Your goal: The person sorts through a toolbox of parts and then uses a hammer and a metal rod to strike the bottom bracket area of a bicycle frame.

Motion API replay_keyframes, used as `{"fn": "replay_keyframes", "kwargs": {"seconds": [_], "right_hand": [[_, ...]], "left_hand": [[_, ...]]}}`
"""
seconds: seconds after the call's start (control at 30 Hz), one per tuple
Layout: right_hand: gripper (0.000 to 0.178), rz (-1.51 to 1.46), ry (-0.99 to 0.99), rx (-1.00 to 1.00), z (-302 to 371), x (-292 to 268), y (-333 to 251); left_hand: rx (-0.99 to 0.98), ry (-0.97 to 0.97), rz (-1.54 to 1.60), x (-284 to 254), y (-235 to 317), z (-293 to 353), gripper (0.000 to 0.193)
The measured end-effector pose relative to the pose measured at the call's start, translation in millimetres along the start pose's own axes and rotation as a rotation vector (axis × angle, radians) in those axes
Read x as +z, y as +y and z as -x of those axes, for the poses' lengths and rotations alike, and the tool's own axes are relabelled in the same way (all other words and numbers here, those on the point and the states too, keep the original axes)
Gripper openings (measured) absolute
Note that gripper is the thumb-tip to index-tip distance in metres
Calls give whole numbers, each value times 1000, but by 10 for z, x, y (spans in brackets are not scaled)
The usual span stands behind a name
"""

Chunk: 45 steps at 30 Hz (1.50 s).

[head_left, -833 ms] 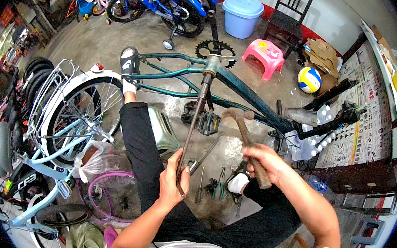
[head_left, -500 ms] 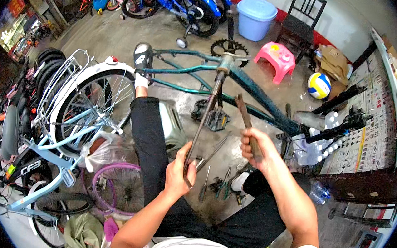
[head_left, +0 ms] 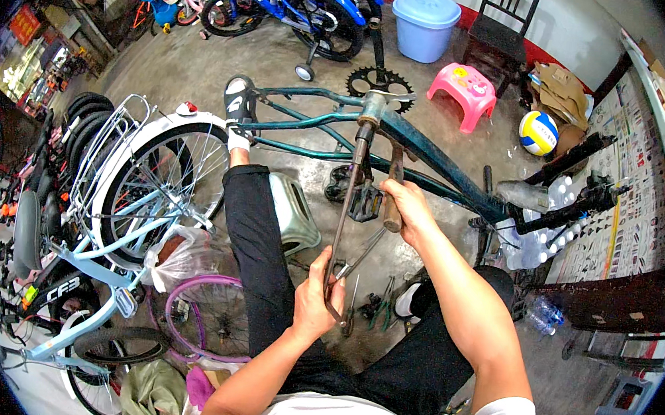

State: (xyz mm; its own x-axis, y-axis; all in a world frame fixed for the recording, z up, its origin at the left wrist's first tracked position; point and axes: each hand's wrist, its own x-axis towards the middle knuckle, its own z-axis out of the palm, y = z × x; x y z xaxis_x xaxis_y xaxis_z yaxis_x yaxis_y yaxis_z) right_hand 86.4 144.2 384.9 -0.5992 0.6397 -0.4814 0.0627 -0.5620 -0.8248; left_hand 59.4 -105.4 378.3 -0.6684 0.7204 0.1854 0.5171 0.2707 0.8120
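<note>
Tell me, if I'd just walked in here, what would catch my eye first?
Probably the green bike frame across the middle, with a rod running from it down to the person's left hand and a hammer in the right hand. Next, the bright pink stool beyond the frame, with a blue tub to its upper left and a colourful ball to its lower right.

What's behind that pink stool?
A dark wooden chair stands behind the pink stool, with the white wall beyond. The stool covers some floor right behind it, so anything lying low there can't be seen.
</note>
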Motion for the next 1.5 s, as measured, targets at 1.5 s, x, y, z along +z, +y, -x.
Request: {"fn": "replay_keyframes", "kwargs": {"seconds": [1.5], "right_hand": [[38,-481,-252,333,321,-699,-507]], "left_hand": [[-541,-24,972,-202,251,-72,50]]}}
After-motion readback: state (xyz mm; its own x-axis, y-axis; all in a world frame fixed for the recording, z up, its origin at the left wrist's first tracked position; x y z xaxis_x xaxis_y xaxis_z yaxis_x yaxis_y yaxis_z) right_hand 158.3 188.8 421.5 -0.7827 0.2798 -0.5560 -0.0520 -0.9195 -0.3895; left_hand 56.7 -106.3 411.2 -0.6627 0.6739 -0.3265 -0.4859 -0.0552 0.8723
